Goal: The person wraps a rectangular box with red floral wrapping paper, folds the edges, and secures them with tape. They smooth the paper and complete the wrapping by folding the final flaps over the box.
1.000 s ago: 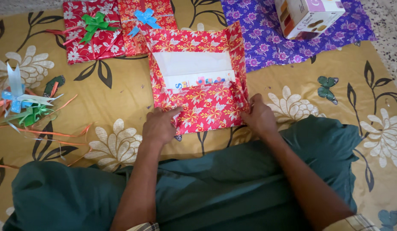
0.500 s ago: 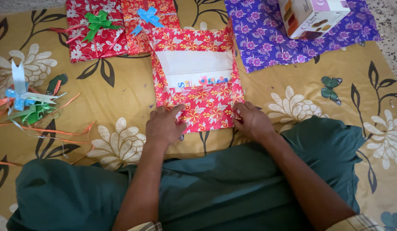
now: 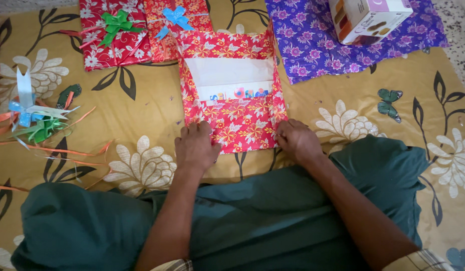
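Far left, a loose bundle of ribbons [image 3: 34, 120] in blue, green and orange lies on the yellow floral cloth [image 3: 132, 105], well apart from the work. At the top, two wrapped parcels sit side by side: one with a green bow [image 3: 114, 22], one with a blue bow [image 3: 176, 17].

Left hand [image 3: 195, 148] rests palm down on the near left corner of the red floral wrapping paper [image 3: 237, 125], fingers closed together and flat – pressing, not pinching, so the grip holds nothing between the fingers.

The paper lies centre, just ahead of the person's knees, its near flap folded up over a flat white box [image 3: 232, 80] whose upper face and coloured edge remain uncovered. Side flaps stand slightly raised.

Right hand [image 3: 297, 140] bears on the near right corner of the same paper, fingers curled against the fold edge; whether a fingertip is tucked under the flap cannot be told.

Far right, a purple floral sheet [image 3: 317, 45] carries a white carton [image 3: 367, 17], clear of the work.

Assessment: the step in hand appears to be creasing the near fold. To do it well, both hands should press evenly along the edge – outward from the middle – keeping the flap square to the box sides and taut, so no slack gathers at the corners before the side flaps are turned in
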